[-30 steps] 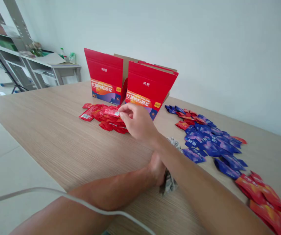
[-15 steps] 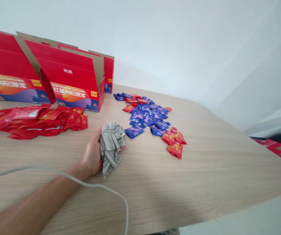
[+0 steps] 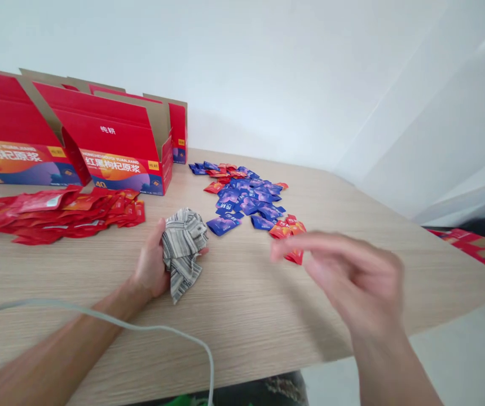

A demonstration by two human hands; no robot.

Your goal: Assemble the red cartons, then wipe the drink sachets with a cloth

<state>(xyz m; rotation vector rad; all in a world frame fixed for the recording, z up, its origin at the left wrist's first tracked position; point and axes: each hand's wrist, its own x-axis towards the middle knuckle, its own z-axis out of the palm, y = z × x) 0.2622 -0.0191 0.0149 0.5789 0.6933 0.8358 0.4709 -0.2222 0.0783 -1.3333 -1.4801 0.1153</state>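
Note:
My left hand point(image 3: 151, 265) rests on the wooden table point(image 3: 242, 316) and grips a crumpled striped cloth point(image 3: 182, 248). My right hand point(image 3: 344, 276) hovers above the table's right part, blurred, fingers stretched out toward the left with nothing in them. Its fingertips are just in front of a few red-orange sachets point(image 3: 287, 230). Behind these lies a pile of blue sachets point(image 3: 245, 197). A long heap of red sachets point(image 3: 56, 214) lies at the left, in front of open red cartons point(image 3: 111, 146).
A grey cable point(image 3: 98, 321) crosses the lower left over my left forearm. The table's front edge runs close to me at the lower right. More red packs point(image 3: 471, 242) lie on the floor at the far right. A white wall stands behind.
My right hand has come into view at the right, reaching toward the red-orange sachets. The view has shifted slightly; my left hand keeps its hold on the cloth.

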